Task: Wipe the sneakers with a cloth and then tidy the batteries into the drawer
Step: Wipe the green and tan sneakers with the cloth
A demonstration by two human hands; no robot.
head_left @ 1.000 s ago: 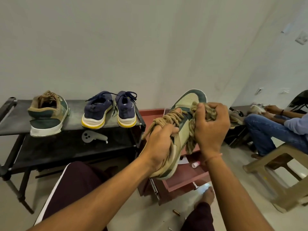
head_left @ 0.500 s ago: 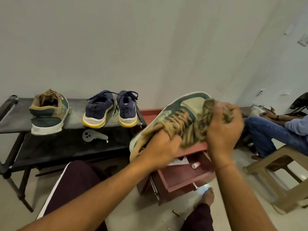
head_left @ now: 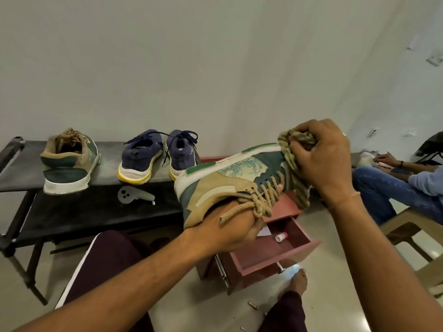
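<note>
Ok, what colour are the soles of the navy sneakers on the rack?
White with a yellow bottom edge on the navy sneakers, clearest in the head view.

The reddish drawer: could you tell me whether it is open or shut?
Open: the drawer is pulled out, its inside showing, with a small white bottle lying in it.

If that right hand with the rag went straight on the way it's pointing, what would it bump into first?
Probably the toe of the sneaker: the right hand, curled leftward, grips the cloth against it. Beyond the shoe only wall shows, though depth is unclear.
</note>
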